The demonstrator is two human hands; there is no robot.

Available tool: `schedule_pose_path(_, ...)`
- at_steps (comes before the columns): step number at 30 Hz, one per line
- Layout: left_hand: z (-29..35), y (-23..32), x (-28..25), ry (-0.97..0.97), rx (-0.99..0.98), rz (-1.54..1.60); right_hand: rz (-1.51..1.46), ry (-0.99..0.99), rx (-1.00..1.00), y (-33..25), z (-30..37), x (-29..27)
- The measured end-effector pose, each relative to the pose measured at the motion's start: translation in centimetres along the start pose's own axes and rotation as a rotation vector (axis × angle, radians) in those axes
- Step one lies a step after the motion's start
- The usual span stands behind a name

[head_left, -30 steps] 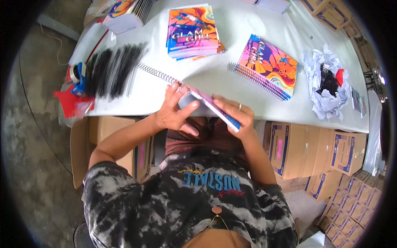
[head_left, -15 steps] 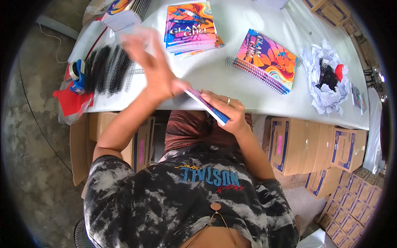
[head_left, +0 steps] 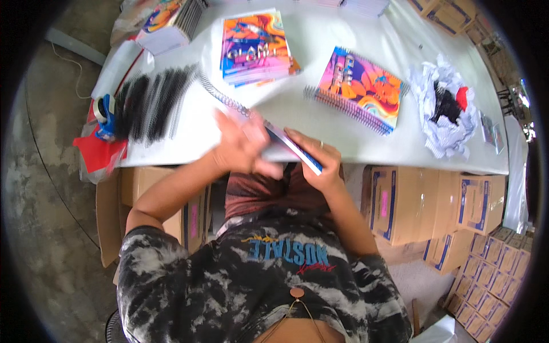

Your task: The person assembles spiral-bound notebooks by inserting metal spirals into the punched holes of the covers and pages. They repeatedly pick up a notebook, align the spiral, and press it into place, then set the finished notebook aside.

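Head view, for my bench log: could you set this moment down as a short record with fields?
Left hand: motion-blurred, at the near end of a long grey wire spiral; grip unclear
Right hand: holds a slim blue-and-white rectangular paper booklet
White table, left: row of black wire spirals
Far side: stack of rectangular multicoloured paper covers
Right: multicoloured spiral-bound paper notebooks; crumpled white paper further right

Hands (head_left: 321,164) at notebook (head_left: 295,150) — wire coil (head_left: 227,103) beyond
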State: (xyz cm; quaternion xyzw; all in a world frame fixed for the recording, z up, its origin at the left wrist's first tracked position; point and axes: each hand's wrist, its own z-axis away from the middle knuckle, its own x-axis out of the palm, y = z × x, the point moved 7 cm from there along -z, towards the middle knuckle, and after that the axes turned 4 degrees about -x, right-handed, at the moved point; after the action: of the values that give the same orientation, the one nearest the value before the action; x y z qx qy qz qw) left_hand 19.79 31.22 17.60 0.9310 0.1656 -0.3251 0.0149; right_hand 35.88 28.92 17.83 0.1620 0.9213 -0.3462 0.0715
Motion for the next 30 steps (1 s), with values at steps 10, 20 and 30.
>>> schedule_pose_path(10, -5.1, -1.7, -0.7, 0.097, -0.260, -0.156, -0.218, 0.042, 0.330, 1.7, 0.8, 0.0)
schedule_pose_path(20, -10.9, -5.0, -2.6, 0.257, -0.124, -0.203, -0.164, -0.080, 0.171, 0.8, -0.5, 0.5)
schedule_pose_path(30, -5.7, -4.4, 1.7, 0.398, -0.185, -0.250, -0.131, -0.125, 0.152, 0.1, -0.8, 1.7)
